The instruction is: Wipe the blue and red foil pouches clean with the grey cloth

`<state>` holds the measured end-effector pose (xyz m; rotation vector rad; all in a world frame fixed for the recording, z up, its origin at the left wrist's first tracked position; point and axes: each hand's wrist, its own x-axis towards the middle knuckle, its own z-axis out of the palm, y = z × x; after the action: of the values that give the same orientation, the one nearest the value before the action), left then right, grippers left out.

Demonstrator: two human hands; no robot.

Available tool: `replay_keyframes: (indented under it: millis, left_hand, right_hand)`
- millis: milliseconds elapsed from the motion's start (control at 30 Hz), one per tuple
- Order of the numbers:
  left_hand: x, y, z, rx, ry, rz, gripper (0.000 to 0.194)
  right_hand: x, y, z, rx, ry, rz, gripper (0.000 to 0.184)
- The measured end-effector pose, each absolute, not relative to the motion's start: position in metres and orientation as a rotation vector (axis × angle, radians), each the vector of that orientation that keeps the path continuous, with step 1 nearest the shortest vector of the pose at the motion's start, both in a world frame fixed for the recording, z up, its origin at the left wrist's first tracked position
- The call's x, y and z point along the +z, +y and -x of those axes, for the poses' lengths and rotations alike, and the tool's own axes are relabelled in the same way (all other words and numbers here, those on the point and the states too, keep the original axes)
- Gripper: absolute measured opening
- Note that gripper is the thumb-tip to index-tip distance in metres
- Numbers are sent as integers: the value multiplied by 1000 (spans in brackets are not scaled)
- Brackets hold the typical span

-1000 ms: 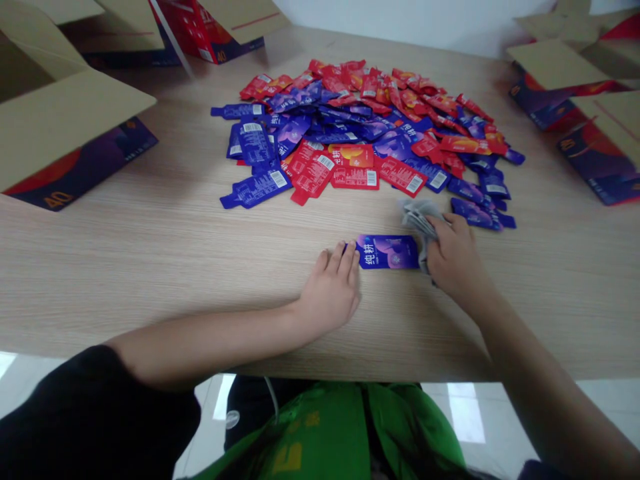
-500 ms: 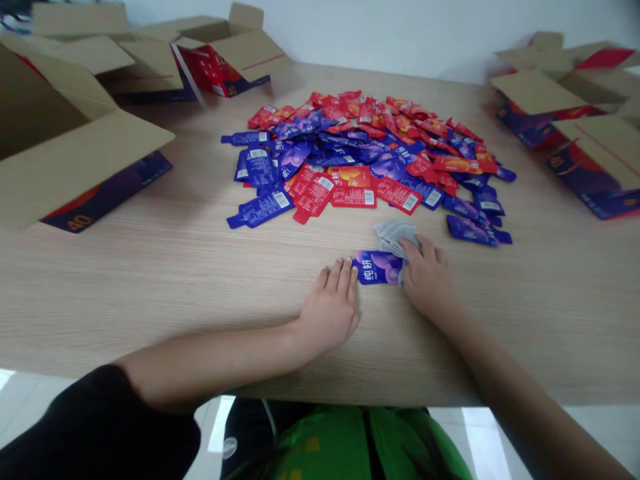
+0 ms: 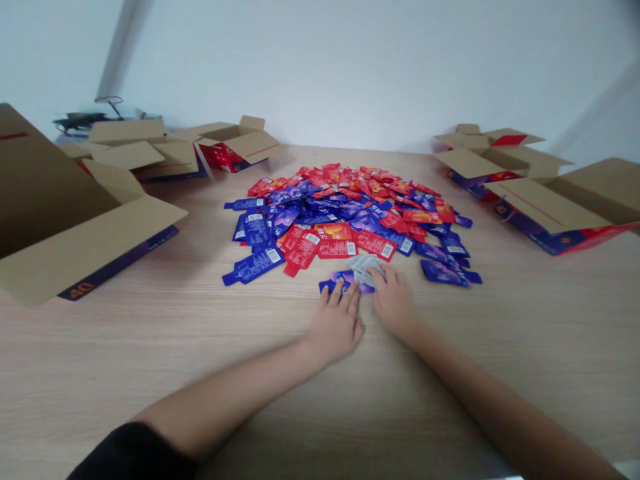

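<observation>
In the head view, the pouch lies flat on the table, just beyond the fingertips of the left hand and forward and to the left of the right hand. Its long axis runs roughly left to right, across the line of the forearms, with the narrow spout end to the left and the broad end to the right, under the cloth. The left hand is the nearer: its fingers are straight and slightly spread, palm down, the tips resting on the pouch's near edge and pressing rather than gripping. The right hand is bent closed round the grey, folded cloth, which covers the right part of the pouch; whether any of its fingers touch the pouch directly cannot be told. The two hands sit close together, the right fingertips just right of the left ones, so the bare part of the pouch is mostly at the left and along the far edge. Past it, a little apart, the heap of red and blue pouches spreads over the table, with open boxes well off to either side.
</observation>
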<state>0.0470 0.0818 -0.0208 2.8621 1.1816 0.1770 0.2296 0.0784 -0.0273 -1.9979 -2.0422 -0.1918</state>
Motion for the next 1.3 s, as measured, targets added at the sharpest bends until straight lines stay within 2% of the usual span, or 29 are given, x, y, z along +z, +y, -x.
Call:
replay_keyframes:
  millis: [167, 300, 467, 667, 933, 1300]
  left_hand:
    - [-12, 171, -76, 255, 1468, -2734, 63]
    - [-10, 204, -91, 308, 1558, -2715, 62]
    - [-19, 201, -92, 379, 1574, -2710, 60]
    - [-23, 203, -99, 472, 1420, -2790, 66]
    - [-25, 228, -128, 420, 1371, -2726, 68]
    - [-27, 296, -156, 431, 1531, -2722, 66]
  right_hand:
    - [-15, 174, -227, -207, -1964, 1974, 52]
    - [-5, 204, -239, -234, -1927, 1942, 52]
    - [-6, 149, -319, -268, -1752, 2044, 53]
    - [-36, 68, -411, -339, -1550, 2300, 50]
    - [-36, 124, -375, -384, -1870, 2218, 55]
    - [-26, 219, -364, -280, -1778, 2256, 58]
